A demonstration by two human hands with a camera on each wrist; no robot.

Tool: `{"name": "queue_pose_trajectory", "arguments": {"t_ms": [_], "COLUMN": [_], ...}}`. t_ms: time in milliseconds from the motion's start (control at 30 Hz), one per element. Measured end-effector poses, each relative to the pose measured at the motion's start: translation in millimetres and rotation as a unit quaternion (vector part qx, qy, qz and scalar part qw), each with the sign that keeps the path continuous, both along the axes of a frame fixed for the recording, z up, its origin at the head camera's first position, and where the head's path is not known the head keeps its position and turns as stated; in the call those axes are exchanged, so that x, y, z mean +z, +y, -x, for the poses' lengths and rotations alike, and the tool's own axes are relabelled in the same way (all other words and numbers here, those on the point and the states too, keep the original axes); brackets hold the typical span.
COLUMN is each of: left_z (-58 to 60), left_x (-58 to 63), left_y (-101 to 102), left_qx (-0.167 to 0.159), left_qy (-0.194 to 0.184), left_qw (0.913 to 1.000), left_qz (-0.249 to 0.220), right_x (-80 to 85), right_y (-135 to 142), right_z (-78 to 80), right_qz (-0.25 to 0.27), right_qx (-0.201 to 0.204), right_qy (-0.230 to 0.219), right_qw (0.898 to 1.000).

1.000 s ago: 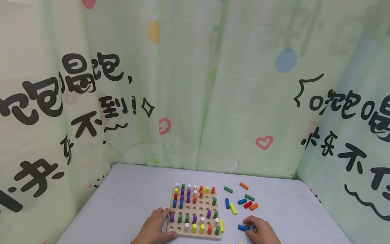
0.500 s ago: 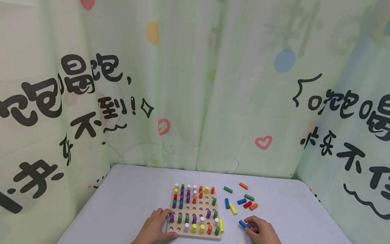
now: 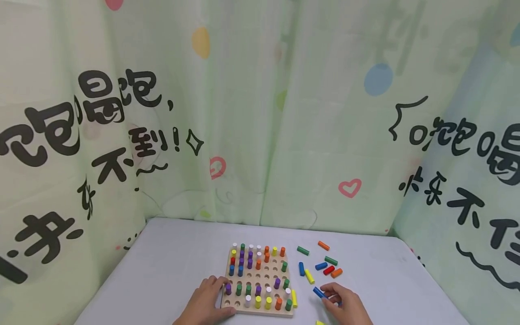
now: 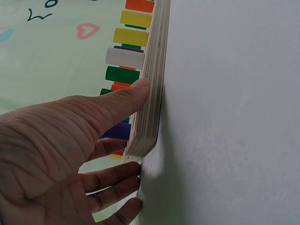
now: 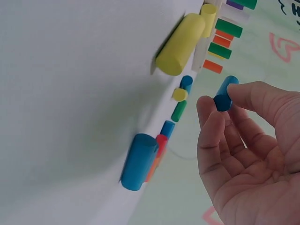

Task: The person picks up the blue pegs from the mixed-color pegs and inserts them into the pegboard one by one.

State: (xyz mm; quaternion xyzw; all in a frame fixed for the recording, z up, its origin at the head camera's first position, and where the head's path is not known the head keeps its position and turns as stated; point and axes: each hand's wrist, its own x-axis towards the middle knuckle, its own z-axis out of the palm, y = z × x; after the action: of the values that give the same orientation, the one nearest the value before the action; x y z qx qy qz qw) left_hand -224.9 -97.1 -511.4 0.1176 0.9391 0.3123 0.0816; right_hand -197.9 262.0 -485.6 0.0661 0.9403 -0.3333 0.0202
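Observation:
In the head view my left hand [image 3: 206, 300] holds the near left corner of a wooden pegboard [image 3: 260, 280] that is partly filled with coloured pegs. The left wrist view shows its thumb against the board's layered front edge, the other fingers around the left side by a purple peg [image 4: 117, 131]. My right hand [image 3: 345, 302] pinches a blue peg [image 3: 318, 292] between thumb and fingertips, right of the board; the right wrist view shows the held blue peg [image 5: 225, 93] tilted and off the table. Another blue peg [image 5: 139, 161] lies on the table beneath that hand.
Several loose pegs lie right of the board, including a red peg [image 3: 328, 270], an orange peg [image 3: 323, 245] and a green peg [image 3: 303, 250]. One yellow peg [image 3: 294, 299] lies along the board's right edge. A printed curtain [image 3: 300, 135] encloses the white table [image 3: 178, 248].
My right hand has lifted the blue peg from the table, turned it at a slant and shifted slightly left. The left hand and the pegboard stay as they were.

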Motion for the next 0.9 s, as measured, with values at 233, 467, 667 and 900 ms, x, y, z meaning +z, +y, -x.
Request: {"name": "queue_pose_trajectory", "arguments": {"t_ms": [233,467,667,900], "left_z": [1.1,2.1,1.1,0.3], "left_x": [-0.5,-3.0,-2.6,-0.2], "left_y": [0,0,2,2], "left_qx": [0.003,-0.007,-0.005,0.008], "left_qy": [0.005,0.006,0.0,-0.008], "left_qw": [0.9999,0.9999,1.0,0.9999], "left_qz": [0.01,0.009,0.007,0.008], "right_x": [8.5,11.8,14.4,15.1], "right_y": [-9,-15,-20,-26], "right_z": [-0.7,-2.8,-4.9,-5.5], "right_qz": [0.017,0.032,0.036,0.045], "right_qx": [0.003,0.003,0.011,0.023], "right_qy": [0.003,0.001,0.016,0.03], "right_qw": [1.0,0.999,0.999,0.998]}}
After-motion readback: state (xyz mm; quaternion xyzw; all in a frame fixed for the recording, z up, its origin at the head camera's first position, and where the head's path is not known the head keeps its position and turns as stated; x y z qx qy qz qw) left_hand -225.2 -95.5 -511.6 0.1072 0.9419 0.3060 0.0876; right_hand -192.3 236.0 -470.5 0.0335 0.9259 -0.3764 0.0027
